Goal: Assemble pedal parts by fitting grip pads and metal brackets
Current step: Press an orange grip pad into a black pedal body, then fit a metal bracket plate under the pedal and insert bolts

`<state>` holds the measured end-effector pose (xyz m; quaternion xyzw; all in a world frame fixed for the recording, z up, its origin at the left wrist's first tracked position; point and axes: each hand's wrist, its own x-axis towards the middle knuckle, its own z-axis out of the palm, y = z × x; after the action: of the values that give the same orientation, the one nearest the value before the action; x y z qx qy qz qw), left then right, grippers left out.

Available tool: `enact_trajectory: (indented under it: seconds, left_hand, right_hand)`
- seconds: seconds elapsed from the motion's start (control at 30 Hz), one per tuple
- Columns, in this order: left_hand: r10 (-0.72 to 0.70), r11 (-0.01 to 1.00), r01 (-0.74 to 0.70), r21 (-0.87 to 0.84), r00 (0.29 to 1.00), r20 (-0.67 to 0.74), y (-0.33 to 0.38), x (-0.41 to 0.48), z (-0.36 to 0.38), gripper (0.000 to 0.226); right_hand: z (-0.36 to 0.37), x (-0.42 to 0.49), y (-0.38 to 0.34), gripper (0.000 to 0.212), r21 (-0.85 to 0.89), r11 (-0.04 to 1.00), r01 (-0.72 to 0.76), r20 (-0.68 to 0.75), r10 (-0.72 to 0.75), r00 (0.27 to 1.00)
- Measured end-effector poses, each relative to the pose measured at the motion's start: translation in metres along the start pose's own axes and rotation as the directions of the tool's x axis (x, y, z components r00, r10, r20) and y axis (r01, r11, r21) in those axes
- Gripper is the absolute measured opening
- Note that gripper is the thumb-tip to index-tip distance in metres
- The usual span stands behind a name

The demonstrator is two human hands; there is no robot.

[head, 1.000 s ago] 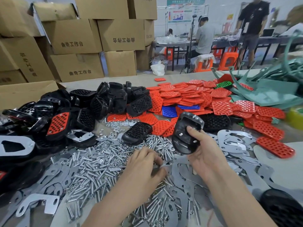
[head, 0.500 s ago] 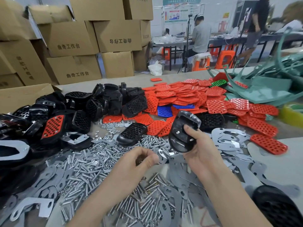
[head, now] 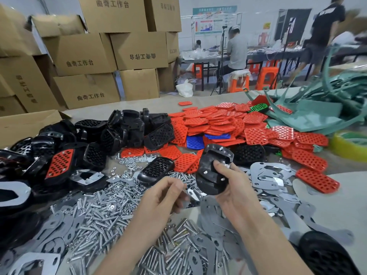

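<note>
Table (head: 349,195): a pale work surface, crowded with parts from edge to edge in front of me.
Cardboard boxes (head: 85,56): stacked high behind the table's far left side.
Black pedal bodies (head: 127,133): a loose heap at the left; one pedal (head: 59,163) among them has a red pad fitted.
Red grip pads (head: 214,122): a wide perforated pile at centre and right, touching the black heap, with a blue pad (head: 194,141) lying in it.
Green plastic offcuts (head: 309,114): tangled at the far right, beyond the red pile.
Metal brackets (head: 266,175): flat grey plates spread under and to the right of my hands.
Bolts (head: 103,215): a silver drift below my left forearm, with nuts (head: 129,163) scattered just beyond it.
Pedal in hand (head: 213,171): black, held up above the brackets with its underside toward me; a metal bracket sits across its top end and screw tips show.
Right hand (head: 234,191): wrapped round the pedal's lower end, thumb pressed on its back.
Left hand (head: 164,197): raised just left of the pedal, not touching it, fingers curled in to the thumb; I cannot tell whether anything is pinched there.
</note>
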<state>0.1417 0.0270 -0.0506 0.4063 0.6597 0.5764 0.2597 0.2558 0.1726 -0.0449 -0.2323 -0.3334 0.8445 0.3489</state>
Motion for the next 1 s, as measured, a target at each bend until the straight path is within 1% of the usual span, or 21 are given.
enact_trajectory:
  seconds: [0.1, 0.17, 0.2, 0.27, 0.3, 0.33, 0.47, 0.6, 0.73, 0.9, 1.0]
  left_hand:
    - [-0.054, 0.991, 0.051, -0.123, 0.998, -0.026, 0.001, 0.004, 0.000, 0.031]
    - [-0.120, 0.960, 0.092, -0.265, 0.988, -0.093, 0.001, 0.006, -0.002, 0.036]
    - [-0.166, 0.927, 0.104, -0.361, 0.976, -0.144, 0.001, 0.008, -0.005, 0.039]
    - [-0.277, 0.818, 0.108, -0.566, 0.935, -0.223, 0.001, 0.010, -0.014, 0.040]
    - [-0.321, 0.766, 0.098, -0.636, 0.915, -0.245, 0.002, 0.010, -0.019, 0.039]
    - [-0.346, 0.740, 0.092, -0.666, 0.901, -0.261, 0.002, 0.010, -0.024, 0.039]
    - [-0.357, 0.775, 0.104, -0.624, 0.886, -0.295, 0.001, 0.008, -0.026, 0.040]
    - [-0.323, 0.785, 0.048, -0.617, 0.882, -0.342, 0.007, 0.007, -0.025, 0.041]
    - [-0.327, 0.826, 0.083, -0.558, 0.876, -0.355, 0.009, 0.005, -0.025, 0.049]
    - [-0.363, 0.836, 0.108, -0.538, 0.845, -0.394, 0.012, 0.003, -0.025, 0.051]
    - [-0.370, 0.841, 0.121, -0.528, 0.841, -0.395, 0.013, 0.001, -0.027, 0.053]
  right_hand:
    - [0.000, 0.000, 0.000, 0.027, -0.009, 1.000, 0.005, -0.005, -0.005, 1.000]
    - [-0.001, 0.000, 0.000, 0.028, -0.009, 1.000, 0.004, -0.004, -0.004, 1.000]
    - [-0.002, -0.001, 0.000, 0.028, -0.006, 1.000, 0.004, -0.001, -0.004, 1.000]
    - [-0.003, -0.001, 0.000, 0.028, -0.005, 1.000, 0.004, 0.004, -0.004, 1.000]
    - [-0.004, -0.001, 0.000, 0.028, -0.006, 1.000, 0.004, 0.008, -0.004, 1.000]
    - [-0.004, -0.001, 0.000, 0.028, -0.008, 1.000, 0.004, 0.013, -0.004, 1.000]
    - [-0.002, 0.001, 0.002, 0.030, -0.027, 1.000, -0.016, 0.047, 0.017, 0.999]
    - [0.002, 0.001, 0.007, 0.028, -0.043, 0.998, -0.047, 0.089, 0.051, 0.995]
    - [0.007, 0.000, 0.014, 0.027, -0.064, 0.995, -0.077, 0.112, 0.084, 0.990]
    - [0.008, -0.003, 0.022, 0.027, -0.131, 0.987, -0.098, 0.145, 0.117, 0.983]
    - [0.009, -0.005, 0.023, 0.028, -0.150, 0.983, -0.107, 0.159, 0.131, 0.979]
